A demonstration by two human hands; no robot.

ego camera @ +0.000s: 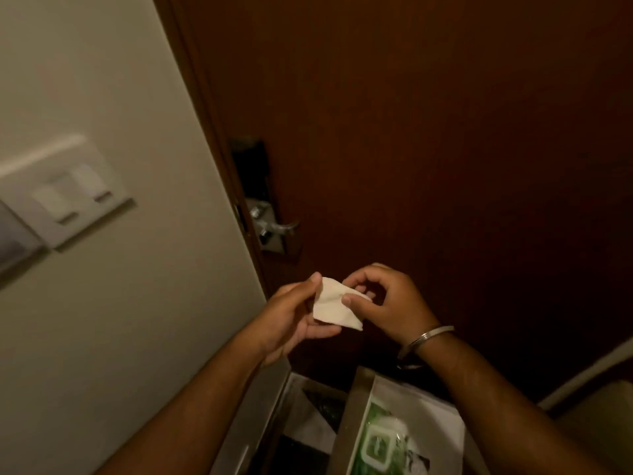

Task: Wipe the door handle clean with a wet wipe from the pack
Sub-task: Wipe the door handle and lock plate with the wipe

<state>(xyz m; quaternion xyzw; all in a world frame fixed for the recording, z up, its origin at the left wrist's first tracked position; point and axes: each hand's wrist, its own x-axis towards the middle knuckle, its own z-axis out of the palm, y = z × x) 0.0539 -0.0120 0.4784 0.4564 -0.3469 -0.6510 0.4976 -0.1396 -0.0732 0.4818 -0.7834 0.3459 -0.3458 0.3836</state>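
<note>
Both hands hold a folded white wet wipe (331,308) in front of a dark brown door (428,132). My left hand (294,320) pinches its left edge, and my right hand (387,303), with a metal bangle on the wrist, pinches its right edge. The silver lever door handle (282,228) on its metal plate is just above the hands, at the door's left edge, untouched. A green wet wipe pack (383,443) with a closed flip lid lies below my right forearm on a white surface.
A cream wall (102,320) with a light switch panel (68,197) fills the left side. A black lock unit (251,169) sits above the handle. A metal-edged bin or tray (253,416) stands below my arms, with dark items inside.
</note>
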